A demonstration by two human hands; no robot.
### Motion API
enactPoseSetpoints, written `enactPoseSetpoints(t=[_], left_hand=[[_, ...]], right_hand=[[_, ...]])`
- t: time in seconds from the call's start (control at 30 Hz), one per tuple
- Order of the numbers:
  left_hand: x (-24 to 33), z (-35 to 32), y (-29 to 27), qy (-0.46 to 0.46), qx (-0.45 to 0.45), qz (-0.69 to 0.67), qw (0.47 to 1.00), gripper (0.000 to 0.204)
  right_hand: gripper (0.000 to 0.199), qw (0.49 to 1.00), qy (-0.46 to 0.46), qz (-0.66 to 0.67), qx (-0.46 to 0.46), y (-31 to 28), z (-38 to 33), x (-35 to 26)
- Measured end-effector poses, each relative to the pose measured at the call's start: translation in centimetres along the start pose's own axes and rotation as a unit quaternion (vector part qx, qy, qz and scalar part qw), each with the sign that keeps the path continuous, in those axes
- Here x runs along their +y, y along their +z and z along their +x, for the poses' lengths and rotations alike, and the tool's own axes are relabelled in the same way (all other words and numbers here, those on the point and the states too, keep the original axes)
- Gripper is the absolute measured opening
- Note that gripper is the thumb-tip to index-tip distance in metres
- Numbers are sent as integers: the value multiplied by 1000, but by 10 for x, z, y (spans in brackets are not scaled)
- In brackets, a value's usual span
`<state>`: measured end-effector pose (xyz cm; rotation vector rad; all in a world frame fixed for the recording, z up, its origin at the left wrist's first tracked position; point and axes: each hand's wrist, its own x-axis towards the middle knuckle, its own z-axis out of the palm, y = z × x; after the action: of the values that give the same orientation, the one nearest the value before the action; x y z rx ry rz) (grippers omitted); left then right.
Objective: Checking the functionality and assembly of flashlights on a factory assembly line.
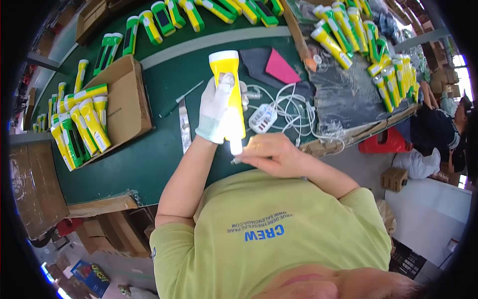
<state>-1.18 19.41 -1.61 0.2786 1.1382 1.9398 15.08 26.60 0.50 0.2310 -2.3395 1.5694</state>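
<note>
Gloved left hand (pixel 215 112) grips a yellow flashlight (pixel 230 94); bare right hand (pixel 271 154) pinches its lit end.

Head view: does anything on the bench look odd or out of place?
Mostly tidy. One oddity: the white cables around the white charging hub lie in a loose tangle beside the yellow flashlight held in the gloved left hand.

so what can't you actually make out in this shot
Head view only:
- Tool in the right hand: only a small metal tip shows at the yellow flashlight; the fingers hide the rest.
- Flashlight grip: covered by the gloved left hand.
- Flashlight's near end: washed out by glare.
- Items near the white charging hub: cable tangle hides them.
- Far flashlights: cut off by the top edge.
</note>
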Motion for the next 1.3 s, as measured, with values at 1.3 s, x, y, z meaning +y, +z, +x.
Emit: enactPoseSetpoints(t=[1.3], left_hand=[[-12,-14,-14,-48,136,-82,986,60]], right_hand=[[22,919,-87,-278,264,-60,23,-76]])
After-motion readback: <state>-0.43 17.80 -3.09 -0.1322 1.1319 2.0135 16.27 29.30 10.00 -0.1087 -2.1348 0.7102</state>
